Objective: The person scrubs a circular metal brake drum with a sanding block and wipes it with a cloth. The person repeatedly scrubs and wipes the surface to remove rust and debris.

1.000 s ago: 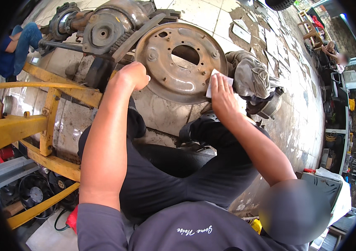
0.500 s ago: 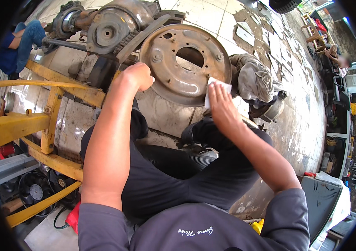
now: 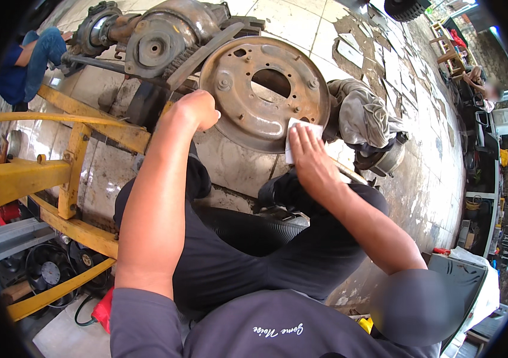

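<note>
A round, brownish metal brake backing plate with a large central hole and several studs stands tilted in front of my knees. My left hand is closed at its left rim, the fingertips mostly hidden behind the knuckles. At the lower right rim, my right hand presses a folded white sheet against the metal with its fingers laid over it. Whether the sheet is sandpaper, paper or cloth, I cannot make out.
A greasy axle housing lies beyond the plate, left. Yellow metal framing runs along my left. A grey rag covers a part on the right. Another person sits at far left. Broken tiles lie at far right.
My right hand has slid a little toward me and left along the plate's lower rim with the white sheet. The left hand has kept its place.
</note>
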A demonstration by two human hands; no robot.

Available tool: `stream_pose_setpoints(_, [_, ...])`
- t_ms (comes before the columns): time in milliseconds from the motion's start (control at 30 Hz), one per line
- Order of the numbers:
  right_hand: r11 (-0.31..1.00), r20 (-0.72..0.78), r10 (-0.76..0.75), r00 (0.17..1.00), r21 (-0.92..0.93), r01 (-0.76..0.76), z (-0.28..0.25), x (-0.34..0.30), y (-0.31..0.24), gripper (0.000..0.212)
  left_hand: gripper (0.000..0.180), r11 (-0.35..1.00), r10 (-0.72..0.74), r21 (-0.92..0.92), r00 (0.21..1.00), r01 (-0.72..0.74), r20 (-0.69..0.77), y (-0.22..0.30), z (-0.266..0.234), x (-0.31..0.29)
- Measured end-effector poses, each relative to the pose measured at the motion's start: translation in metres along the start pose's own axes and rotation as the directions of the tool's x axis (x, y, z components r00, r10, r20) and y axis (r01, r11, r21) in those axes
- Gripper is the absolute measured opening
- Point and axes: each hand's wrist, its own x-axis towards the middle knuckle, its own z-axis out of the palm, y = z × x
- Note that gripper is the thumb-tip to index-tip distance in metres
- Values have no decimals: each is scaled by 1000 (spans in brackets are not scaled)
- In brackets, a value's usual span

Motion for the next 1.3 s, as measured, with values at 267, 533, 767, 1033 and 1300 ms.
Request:
stream_pose_setpoints(267, [997, -24, -64, 998, -44, 63, 6, 0, 1, 55, 49, 1000, -4, 3, 1000, 4, 3, 2, -1, 1])
stream_pose_setpoints(533, [999, 3, -22, 1000, -49, 22, 3, 1, -2, 56, 50, 1000, 1, 16, 999, 0, -36, -3, 4, 4])
stream_pose_setpoints(767, [997, -24, -15, 1000, -76, 13, 5, -1, -5, 55, 49, 1000, -2, -8, 1000, 2, -2, 3, 0, -1])
stream_pose_setpoints(1033, [991, 5, 71, 997, -116, -70, 9, 10, 4, 57, 48, 999, -11, -34, 999, 10, -39, -1, 4, 3])
stream_pose_setpoints(1300, [954, -39, 272, 961, 142, -264, -13, 21, 63, 66, 49, 999, -25, -21, 999, 25, 37, 2, -3, -2])
